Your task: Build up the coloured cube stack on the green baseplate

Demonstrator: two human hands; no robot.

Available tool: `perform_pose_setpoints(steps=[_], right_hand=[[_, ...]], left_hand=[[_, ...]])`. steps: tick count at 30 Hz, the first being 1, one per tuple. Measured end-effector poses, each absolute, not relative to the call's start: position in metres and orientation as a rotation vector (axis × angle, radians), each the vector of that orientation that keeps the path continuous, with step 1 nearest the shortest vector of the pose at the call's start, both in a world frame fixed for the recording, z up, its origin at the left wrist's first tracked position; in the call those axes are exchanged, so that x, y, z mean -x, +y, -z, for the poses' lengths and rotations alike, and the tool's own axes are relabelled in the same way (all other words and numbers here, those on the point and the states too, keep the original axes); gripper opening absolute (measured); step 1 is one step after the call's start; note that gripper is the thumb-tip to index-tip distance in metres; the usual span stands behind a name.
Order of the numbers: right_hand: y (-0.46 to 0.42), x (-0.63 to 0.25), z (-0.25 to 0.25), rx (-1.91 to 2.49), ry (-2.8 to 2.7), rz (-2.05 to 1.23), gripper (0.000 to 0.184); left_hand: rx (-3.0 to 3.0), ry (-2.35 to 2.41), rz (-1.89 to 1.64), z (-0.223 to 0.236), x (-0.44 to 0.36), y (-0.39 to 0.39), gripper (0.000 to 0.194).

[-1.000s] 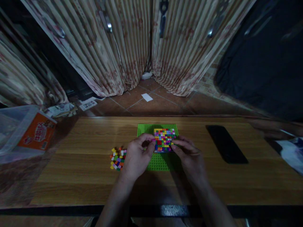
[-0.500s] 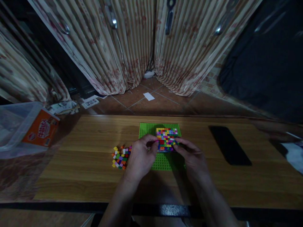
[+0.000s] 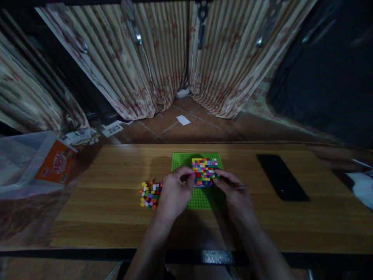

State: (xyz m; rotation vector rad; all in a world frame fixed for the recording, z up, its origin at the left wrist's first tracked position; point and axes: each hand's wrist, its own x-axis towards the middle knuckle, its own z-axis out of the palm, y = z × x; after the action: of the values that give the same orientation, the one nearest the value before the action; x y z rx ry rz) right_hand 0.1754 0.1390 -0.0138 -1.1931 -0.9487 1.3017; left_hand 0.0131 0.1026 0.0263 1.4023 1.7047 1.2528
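A block of many small multicoloured toy bricks [image 3: 205, 167] rests on a green studded baseplate [image 3: 201, 200] in the middle of the table. My left hand [image 3: 176, 192] is at the block's left edge, thumb and forefinger pinched together. A bit of pink shows at those fingertips, seemingly a small toy brick. My right hand [image 3: 236, 192] grips the block's right edge, with its forefinger along the side and its thumb at the near corner. Left of my left hand lies a pile of loose toy bricks [image 3: 150, 194], partly covered by that hand.
A black flat slab, perhaps a phone, [image 3: 281, 177] lies on the wooden table [image 3: 110, 210] at the right. Beyond the left end stands a clear plastic tub [image 3: 20, 163] with an orange label. Patterned curtains [image 3: 163, 58] hang past the far edge, over a tiled floor.
The camera view has shifted slightly. Both hands stay at the block in nearly the same pose, and the bricks show no clear change.
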Motion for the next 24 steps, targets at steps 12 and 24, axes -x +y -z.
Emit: perform_pose_setpoints(steps=[12,24], right_hand=[[0.129,-0.173,-0.014,1.206,-1.284,-0.808,0.012],[0.114,-0.174,-0.027,1.389,-1.379,-0.964,0.03]], left_hand=[[-1.265,1.472,-1.388,-0.024,-0.01,0.103,0.012],[-1.777,1.352,-1.25,-0.046,-0.026,0.093,0.02]])
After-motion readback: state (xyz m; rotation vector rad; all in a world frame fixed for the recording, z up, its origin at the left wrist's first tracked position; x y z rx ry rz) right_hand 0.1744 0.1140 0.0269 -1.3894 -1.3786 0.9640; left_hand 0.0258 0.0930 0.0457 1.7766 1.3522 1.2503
